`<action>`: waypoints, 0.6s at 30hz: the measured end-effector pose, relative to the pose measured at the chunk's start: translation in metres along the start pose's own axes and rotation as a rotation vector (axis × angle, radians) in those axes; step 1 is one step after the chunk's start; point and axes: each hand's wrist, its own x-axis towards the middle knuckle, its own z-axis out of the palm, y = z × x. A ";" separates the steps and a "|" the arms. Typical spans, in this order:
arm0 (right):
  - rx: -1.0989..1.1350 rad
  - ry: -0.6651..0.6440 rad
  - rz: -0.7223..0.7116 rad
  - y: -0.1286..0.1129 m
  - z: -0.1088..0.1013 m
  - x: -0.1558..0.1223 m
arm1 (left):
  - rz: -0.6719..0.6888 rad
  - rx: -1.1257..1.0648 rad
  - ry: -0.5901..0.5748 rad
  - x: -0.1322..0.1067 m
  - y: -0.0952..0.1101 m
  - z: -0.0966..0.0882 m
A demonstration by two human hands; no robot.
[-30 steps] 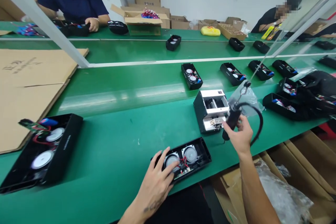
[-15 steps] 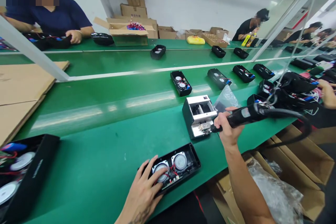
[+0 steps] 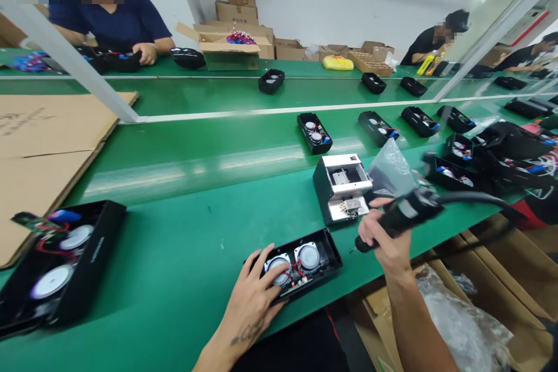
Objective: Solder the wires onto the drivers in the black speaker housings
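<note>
While the left hand (image 3: pixel 256 289) spreads over an oblong black plastic case (image 3: pixel 300 273), the right hand (image 3: pixel 389 242) grips a black cylindrical screwdriver (image 3: pixel 407 215), apparently for fastening, with careful aim needed next.

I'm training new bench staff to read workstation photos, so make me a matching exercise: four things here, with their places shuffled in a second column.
Things
1. Left hand
2. Black power tool
3. Silver-and-black machine
4. Yellow package

Places
A. On the far bench
B. Over one end of an open speaker case
C. On the near bench, just beyond that case
D. In the right hand

Pairs: 1-B, 2-D, 3-C, 4-A
</note>
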 end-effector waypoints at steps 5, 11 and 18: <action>0.236 -0.202 -0.084 -0.022 0.032 -0.050 | -0.044 0.021 -0.037 0.004 0.009 0.003; 0.241 -0.400 0.035 0.000 0.068 -0.085 | -0.067 0.012 -0.058 0.005 0.014 -0.001; 0.183 -0.430 0.112 0.022 0.075 -0.092 | -0.067 0.007 -0.059 0.003 0.014 0.003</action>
